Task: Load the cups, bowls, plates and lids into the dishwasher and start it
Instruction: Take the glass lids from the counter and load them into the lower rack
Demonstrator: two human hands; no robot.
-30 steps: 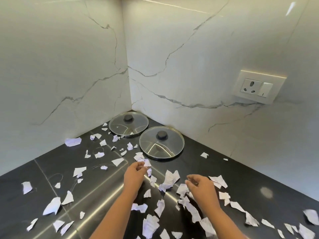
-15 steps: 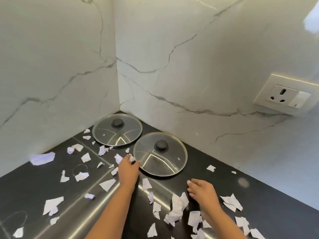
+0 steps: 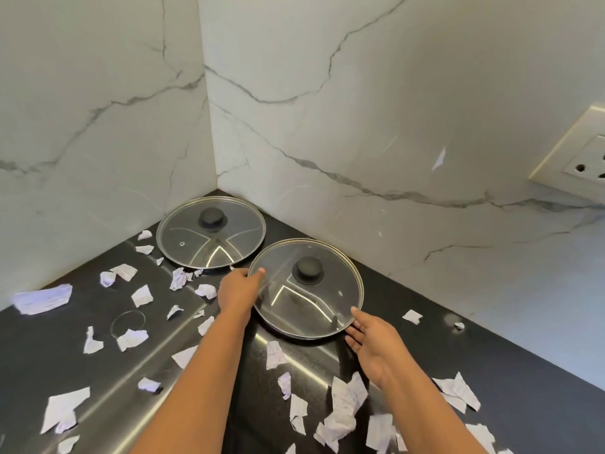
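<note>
1. Head view: two round glass lids with thin metal rims and black knobs lie flat on the glossy black desk, in the corner of the white veined marble walls.
2. The far lid sits in the corner; the near lid is just beside it.
3. The left hand touches the near lid's left rim, thumb on the glass, fingers curled at the edge.
4. The right hand is spread open, fingertips at the lid's lower right rim, gripping nothing.
5. Torn, crumpled white paper scraps lie scattered over the desk.
6. A cream wall socket is at the right.
</note>
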